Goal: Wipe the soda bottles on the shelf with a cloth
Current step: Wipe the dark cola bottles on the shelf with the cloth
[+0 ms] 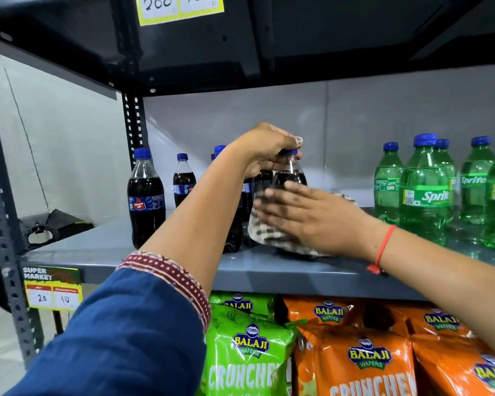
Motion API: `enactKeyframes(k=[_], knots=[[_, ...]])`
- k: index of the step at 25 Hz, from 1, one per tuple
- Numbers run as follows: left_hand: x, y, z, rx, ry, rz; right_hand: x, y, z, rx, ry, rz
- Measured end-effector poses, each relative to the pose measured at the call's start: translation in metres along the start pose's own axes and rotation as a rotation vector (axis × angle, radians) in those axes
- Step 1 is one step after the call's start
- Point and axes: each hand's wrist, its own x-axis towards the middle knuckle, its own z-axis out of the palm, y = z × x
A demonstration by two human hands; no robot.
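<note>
My left hand (265, 151) grips the neck and blue cap of a dark cola bottle (290, 175) standing on the grey shelf (160, 252). My right hand (312, 215) lies flat, fingers spread, pressing a checked white-and-dark cloth (265, 234) against the lower body of that bottle. More cola bottles stand to the left, one at the front (146, 198) and one behind it (183, 181); others are partly hidden behind my left forearm. Several green Sprite bottles (425, 192) stand at the right of the same shelf.
A dark shelf (297, 52) hangs low overhead, with a yellow price tag (177, 7). Green and orange wafer bags (355, 355) fill the shelf below. A perforated upright post (3, 224) stands at the left. A supermarket price label (52, 287) hangs on the shelf edge.
</note>
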Motion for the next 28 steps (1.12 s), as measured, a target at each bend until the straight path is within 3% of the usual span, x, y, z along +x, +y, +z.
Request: enactKeyframes(k=[4,8,13,15,17,24,28], knots=[[0.0,0.001,0.0,0.017,0.005,-0.009,0.001,-0.008,-0.004,0.155,-0.097,0.014],[-0.002,0.001,-0.001,0.022,0.01,-0.012,0.004,-0.015,-0.003,0.487,-0.209,0.019],[-0.004,0.002,-0.001,0.023,0.015,-0.005,0.0,-0.002,-0.008,0.278,-0.338,-0.103],[-0.004,0.002,0.0,0.016,0.011,-0.005,0.001,0.007,-0.014,0.155,-0.305,-0.144],[-0.005,0.003,0.002,0.002,0.014,-0.002,0.002,0.013,-0.019,0.133,-0.187,-0.045],[-0.006,0.003,0.003,-0.002,0.021,-0.005,0.005,0.003,-0.013,0.052,-0.205,0.1],[-0.005,0.002,0.003,0.011,0.025,0.003,0.001,-0.002,-0.009,-0.01,-0.156,0.048]])
